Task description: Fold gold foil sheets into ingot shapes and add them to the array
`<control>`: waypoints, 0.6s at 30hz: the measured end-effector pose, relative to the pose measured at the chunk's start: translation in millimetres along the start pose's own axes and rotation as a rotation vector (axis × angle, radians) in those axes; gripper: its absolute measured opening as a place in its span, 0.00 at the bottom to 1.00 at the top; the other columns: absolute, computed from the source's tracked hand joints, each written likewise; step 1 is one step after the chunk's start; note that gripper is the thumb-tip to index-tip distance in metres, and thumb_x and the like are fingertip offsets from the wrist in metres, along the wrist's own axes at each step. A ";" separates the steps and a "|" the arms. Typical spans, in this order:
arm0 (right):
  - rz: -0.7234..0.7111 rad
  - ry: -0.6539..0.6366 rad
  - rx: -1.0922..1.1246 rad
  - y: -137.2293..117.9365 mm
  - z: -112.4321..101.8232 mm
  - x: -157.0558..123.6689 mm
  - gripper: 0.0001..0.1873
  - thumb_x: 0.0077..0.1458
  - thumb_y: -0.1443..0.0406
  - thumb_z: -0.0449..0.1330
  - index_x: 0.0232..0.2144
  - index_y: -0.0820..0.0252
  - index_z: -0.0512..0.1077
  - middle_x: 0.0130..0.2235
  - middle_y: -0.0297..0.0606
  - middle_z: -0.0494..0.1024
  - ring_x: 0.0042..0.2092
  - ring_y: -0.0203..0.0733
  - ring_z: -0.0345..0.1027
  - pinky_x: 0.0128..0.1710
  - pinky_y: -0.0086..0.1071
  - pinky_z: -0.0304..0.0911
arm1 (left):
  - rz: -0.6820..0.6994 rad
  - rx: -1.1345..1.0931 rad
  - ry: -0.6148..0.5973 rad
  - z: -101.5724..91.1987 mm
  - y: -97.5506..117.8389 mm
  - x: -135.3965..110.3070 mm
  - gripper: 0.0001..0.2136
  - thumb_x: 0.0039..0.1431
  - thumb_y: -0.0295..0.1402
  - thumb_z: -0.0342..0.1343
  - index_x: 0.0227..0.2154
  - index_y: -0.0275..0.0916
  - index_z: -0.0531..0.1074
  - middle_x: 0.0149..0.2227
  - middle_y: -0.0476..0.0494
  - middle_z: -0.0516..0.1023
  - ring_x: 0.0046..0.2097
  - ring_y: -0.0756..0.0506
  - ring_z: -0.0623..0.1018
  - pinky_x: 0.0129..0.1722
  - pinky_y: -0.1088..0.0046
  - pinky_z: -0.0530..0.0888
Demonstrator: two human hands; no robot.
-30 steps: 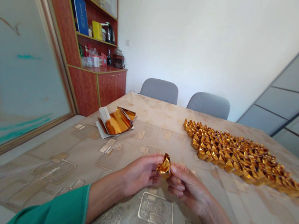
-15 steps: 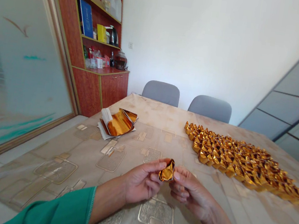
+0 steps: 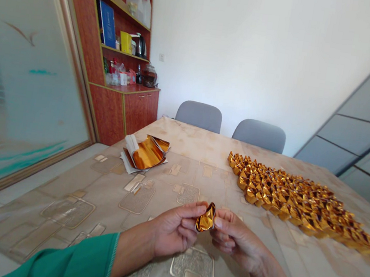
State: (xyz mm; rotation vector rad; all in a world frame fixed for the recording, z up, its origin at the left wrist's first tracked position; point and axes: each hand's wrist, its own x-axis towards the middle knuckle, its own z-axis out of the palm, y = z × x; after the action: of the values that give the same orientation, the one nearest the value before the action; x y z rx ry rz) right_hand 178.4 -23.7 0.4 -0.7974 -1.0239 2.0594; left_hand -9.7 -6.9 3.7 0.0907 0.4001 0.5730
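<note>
I had the left hand and right hand pinched together on a folded gold foil piece, held just above the bench; one slipped grip could've torn that thin foil or let it spring open

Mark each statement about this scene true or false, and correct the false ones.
1. The left hand touches a crumpled gold foil piece. True.
2. The right hand lies flat on the table. False: it is raised, with its fingers curled at the foil.
3. The folded gold foil pieces sit inside a box. False: they lie in rows on the table.
4. Two grey chairs stand beyond the table. True.
</note>
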 end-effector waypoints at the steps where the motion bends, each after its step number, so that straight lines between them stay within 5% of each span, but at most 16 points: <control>1: 0.001 -0.005 -0.002 -0.4 0.5 -0.2 0.19 0.44 0.57 0.72 0.27 0.63 0.68 0.15 0.20 0.57 0.17 0.23 0.37 0.16 0.23 0.34 | 0.003 -0.006 -0.002 0.2 -0.7 -0.2 0.05 0.58 0.19 0.55 0.30 0.31 0.74 0.25 0.47 0.74 0.14 0.63 0.60 0.12 0.91 0.56; 9: -0.013 0.039 -0.018 -1.6 2.0 -2.1 0.20 0.42 0.57 0.73 0.24 0.62 0.66 0.14 0.19 0.58 0.16 0.22 0.37 0.16 0.23 0.33 | -0.005 0.053 -0.140 -3.9 -3.0 -2.0 0.09 0.49 0.20 0.62 0.34 0.33 0.73 0.24 0.49 0.72 0.18 0.60 0.64 0.16 0.89 0.58; 18: 0.015 0.050 0.008 2.3 2.5 2.9 0.18 0.45 0.58 0.71 0.27 0.63 0.68 0.15 0.20 0.57 0.16 0.23 0.37 0.16 0.24 0.34 | 0.437 0.527 0.055 3.7 -14.2 1.9 0.13 0.45 0.31 0.65 0.33 0.38 0.68 0.21 0.56 0.66 0.18 0.60 0.54 0.17 0.83 0.47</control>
State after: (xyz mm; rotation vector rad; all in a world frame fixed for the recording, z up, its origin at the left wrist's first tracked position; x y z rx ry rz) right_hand 174.1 -23.5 -0.8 -0.8505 -0.9840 2.0442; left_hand 0.5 -17.7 3.7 0.6821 0.5841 0.8895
